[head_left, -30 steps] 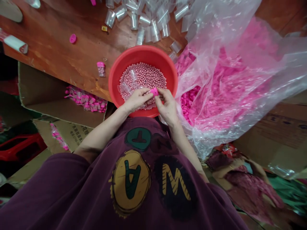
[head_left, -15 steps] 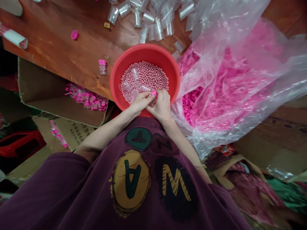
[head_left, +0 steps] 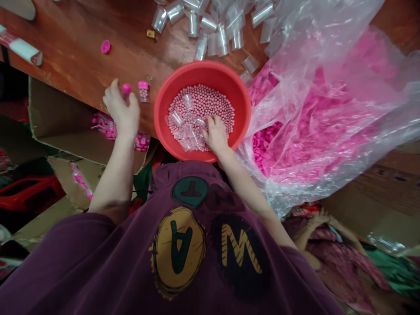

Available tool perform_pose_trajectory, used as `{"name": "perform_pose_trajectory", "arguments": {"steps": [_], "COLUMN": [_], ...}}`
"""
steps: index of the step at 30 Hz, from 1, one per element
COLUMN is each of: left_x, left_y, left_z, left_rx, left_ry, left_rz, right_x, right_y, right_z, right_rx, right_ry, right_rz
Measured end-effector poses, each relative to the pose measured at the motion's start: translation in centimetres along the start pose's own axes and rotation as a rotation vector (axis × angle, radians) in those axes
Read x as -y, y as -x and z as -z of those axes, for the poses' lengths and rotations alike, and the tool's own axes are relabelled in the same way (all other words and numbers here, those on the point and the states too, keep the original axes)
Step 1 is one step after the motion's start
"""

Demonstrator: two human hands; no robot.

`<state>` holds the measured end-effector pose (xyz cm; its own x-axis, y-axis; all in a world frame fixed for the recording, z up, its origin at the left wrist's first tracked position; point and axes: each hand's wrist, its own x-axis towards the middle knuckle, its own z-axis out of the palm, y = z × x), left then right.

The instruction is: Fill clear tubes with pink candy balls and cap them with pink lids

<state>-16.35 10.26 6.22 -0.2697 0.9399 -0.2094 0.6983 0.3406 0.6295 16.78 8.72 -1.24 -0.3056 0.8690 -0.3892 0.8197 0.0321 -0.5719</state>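
Observation:
My left hand [head_left: 122,111] is over the table edge, its thumb and fingers around a small clear jar with a pink cap [head_left: 127,89]. The jar is slightly blurred, and its lower part is hidden by the hand. Just right of it, another pink-capped jar [head_left: 143,92] filled with beads stands on the table. Inside the red bowl [head_left: 243,94], my right hand [head_left: 216,133] has curled fingers and thumb at the end of a clear plastic container [head_left: 200,123]. Pink beads [head_left: 210,98] cover the bowl's bottom, with several clear containers [head_left: 188,131] lying on them.
Clear containers [head_left: 222,39] lie heaped behind the bowl. A plastic bag of pink caps [head_left: 328,127] fills the right. Below the table's left edge, a cardboard box [head_left: 62,118] holds filled jars [head_left: 106,124]. Another person's hand [head_left: 320,217] shows at lower right.
My hands were together over the bowl at a pink-capped jar. The left has moved left with the jar to the table edge, while the right has gone down among the beads and containers.

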Motion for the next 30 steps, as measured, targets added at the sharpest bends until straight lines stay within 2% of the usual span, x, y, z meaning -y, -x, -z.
{"name": "perform_pose_trajectory", "arguments": {"steps": [1,2,3,7,9,10,13,17,20,22,24,26,28,30], "left_x": [-0.6,-1.5,-2.7,-7.8,-9.6,-10.1,-10.3,-9.5,-9.6,-10.4,-11.5,-12.5,-13.1,-13.2], "left_y": [-0.1,0.1,0.6,3.0,3.8,4.0,3.0,-0.5,-2.5,-2.3,-1.1,0.6,2.0,2.8], "left_z": [-0.8,-2.1,-3.9,-12.2,-15.0,-15.9,-16.4,-15.7,-16.8,-18.5,-20.3,-22.0,-23.1,-23.2], "left_rx": [-0.098,-0.132,-0.073,0.488,0.650,0.697,0.723,0.549,0.469,0.477,0.520,0.560,0.592,0.622], "left_ry": [-0.049,-0.081,-0.102,-0.173,-0.229,-0.245,-0.231,-0.176,-0.141,-0.148,-0.182,-0.189,-0.133,0.008], "left_rz": [0.006,-0.010,-0.070,-0.337,-0.381,-0.386,-0.356,-0.230,-0.159,-0.143,-0.179,-0.220,-0.219,-0.164], "right_x": [0.1,0.2,0.2,-0.6,-1.1,-1.2,-1.3,-3.2,-7.4,-10.8,-13.3,-14.7,-14.9,-14.6], "right_y": [-0.6,-1.0,-1.2,-0.8,-0.1,0.3,2.1,6.0,9.1,10.2,10.3,9.5,8.3,7.5], "right_z": [-0.2,-0.4,-0.5,-0.7,-0.5,-0.4,0.3,2.6,4.6,5.3,5.3,4.8,4.4,4.4], "right_rx": [0.044,0.078,0.095,0.047,0.011,-0.005,-0.085,-0.299,-0.512,-0.587,-0.565,-0.493,-0.436,-0.386], "right_ry": [0.023,0.029,0.019,-0.102,-0.162,-0.189,-0.251,-0.296,-0.235,-0.153,-0.073,-0.001,0.045,0.085], "right_rz": [0.001,0.001,0.002,0.016,0.017,0.015,0.035,0.086,-0.100,-0.278,-0.418,-0.528,-0.611,-0.662]}}
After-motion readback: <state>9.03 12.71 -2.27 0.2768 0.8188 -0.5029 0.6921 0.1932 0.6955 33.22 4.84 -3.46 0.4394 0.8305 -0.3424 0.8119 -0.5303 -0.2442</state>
